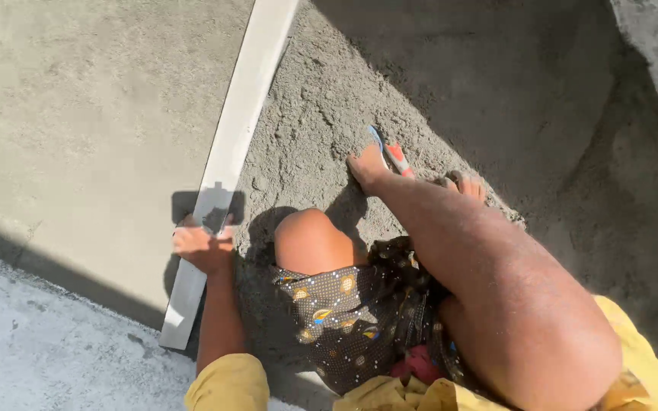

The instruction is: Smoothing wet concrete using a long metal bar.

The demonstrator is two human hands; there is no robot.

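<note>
My left hand (203, 247) closed around long straightedge board (226, 164) on smoothed cement (85, 122); my right hand (462, 185) flat, half-hidden, on loose sand (321, 129).

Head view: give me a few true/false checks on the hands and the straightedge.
1. The left hand rests on the long flat straightedge. True.
2. The straightedge lies between the smoothed surface and the rough loose mix. True.
3. The right hand grips the straightedge too. False: it is down on the loose mix, away from the straightedge.
4. The left hand holds a trowel. False: no trowel is in view.
5. A sandal is near the right hand. True.
</note>
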